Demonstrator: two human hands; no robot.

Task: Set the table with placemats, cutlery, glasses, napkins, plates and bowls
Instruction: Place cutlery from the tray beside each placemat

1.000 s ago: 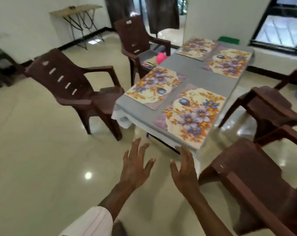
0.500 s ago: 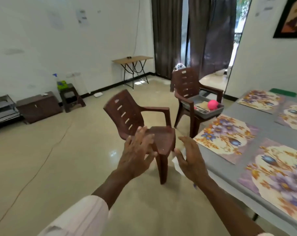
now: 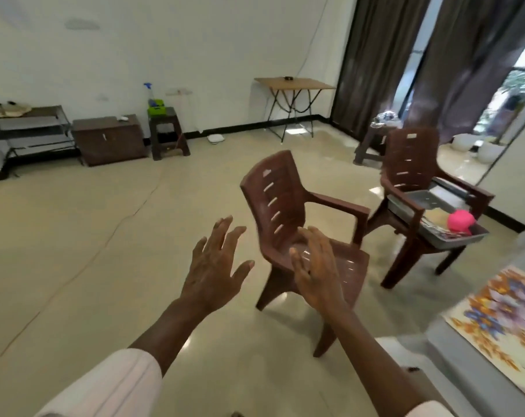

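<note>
Both hands are raised over the floor, palms down, holding nothing. The left hand has its fingers straight and fanned apart, thumb out to the side. The right hand has its fingers straight and closer together, and it shows in front of the near chair without clearly touching it. That brown plastic chair stands on the tiled floor, its seat facing right towards the table. Only a corner of the table shows, at the lower right, under a grey cloth. 1 floral placemat lies flat on it, partly cut off by the frame edge. A 2nd brown chair stands further back, near the dark curtains. On its seat sits a grey tray with a round pink thing in it. Some flat pale items lie beside that, possibly cutlery or napkins, too blurred to name. Along the far wall stand a folding table, a stool, a low cabinet and a rack.
</note>
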